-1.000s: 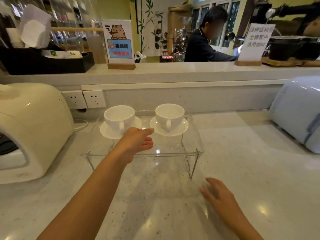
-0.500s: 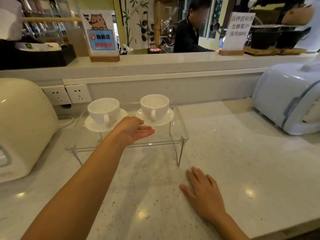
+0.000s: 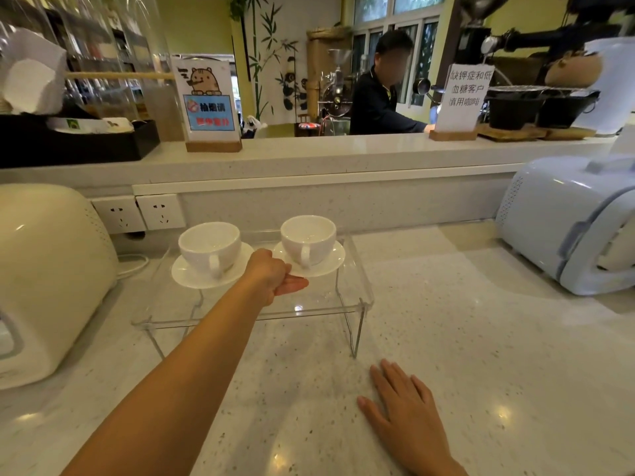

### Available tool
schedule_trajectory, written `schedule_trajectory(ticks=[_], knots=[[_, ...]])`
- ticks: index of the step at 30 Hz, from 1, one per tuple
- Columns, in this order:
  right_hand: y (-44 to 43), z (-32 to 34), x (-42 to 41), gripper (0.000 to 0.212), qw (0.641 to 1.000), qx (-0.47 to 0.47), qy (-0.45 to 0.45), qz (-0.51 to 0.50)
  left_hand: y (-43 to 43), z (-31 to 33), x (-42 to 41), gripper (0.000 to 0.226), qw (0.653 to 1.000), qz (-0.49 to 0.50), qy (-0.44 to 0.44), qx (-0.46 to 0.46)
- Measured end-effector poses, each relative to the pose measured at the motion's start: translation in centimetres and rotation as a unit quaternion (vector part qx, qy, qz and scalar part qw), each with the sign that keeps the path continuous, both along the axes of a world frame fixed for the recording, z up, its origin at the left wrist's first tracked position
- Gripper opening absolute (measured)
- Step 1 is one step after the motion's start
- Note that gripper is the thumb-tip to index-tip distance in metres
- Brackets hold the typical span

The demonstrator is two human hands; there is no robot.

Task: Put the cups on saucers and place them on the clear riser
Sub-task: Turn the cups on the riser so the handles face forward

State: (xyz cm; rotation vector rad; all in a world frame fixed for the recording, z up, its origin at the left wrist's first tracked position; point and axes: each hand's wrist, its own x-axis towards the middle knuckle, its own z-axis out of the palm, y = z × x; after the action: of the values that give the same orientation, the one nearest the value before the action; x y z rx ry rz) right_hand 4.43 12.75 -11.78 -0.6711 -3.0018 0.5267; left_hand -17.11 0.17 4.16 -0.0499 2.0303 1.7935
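Note:
Two white cups stand on white saucers on top of the clear riser (image 3: 357, 297). The left cup (image 3: 209, 247) sits on the left saucer (image 3: 185, 278), the right cup (image 3: 308, 239) on the right saucer (image 3: 331, 261), both handles facing me. My left hand (image 3: 275, 274) reaches over the riser between the two saucers, fingers stretched out flat and touching the front left rim of the right saucer. It holds nothing. My right hand (image 3: 402, 410) lies flat on the counter in front of the riser, fingers spread.
A cream appliance (image 3: 44, 273) stands at the left, a pale blue appliance (image 3: 567, 225) at the right. Wall sockets (image 3: 141, 213) sit behind the riser. On the raised ledge are a black tray (image 3: 79, 144) and two sign stands (image 3: 209, 104). A person stands beyond it.
My left hand has moved forward and right from the gap between the saucers up to the right saucer's rim. My right hand settled flat on the counter. The cups stayed put.

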Motion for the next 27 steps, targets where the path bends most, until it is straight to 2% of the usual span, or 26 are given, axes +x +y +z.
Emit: schedule_trajectory(ticks=[17,23,27], knots=[[-0.1,0.1,-0.3,0.066,1.0,0.024,0.007,-0.007,0.2,0.3,1.7,0.05,1.0,-0.009,-0.024,0.014],[-0.1,-0.1,-0.1,0.067,1.0,0.022,0.012,-0.007,-0.4,0.8,1.3,0.039,0.997,-0.031,0.035,-0.056],[-0.1,-0.1,-0.2,0.067,1.0,0.024,0.011,-0.007,-0.7,0.8,1.2,0.045,0.998,-0.028,0.026,-0.047]])
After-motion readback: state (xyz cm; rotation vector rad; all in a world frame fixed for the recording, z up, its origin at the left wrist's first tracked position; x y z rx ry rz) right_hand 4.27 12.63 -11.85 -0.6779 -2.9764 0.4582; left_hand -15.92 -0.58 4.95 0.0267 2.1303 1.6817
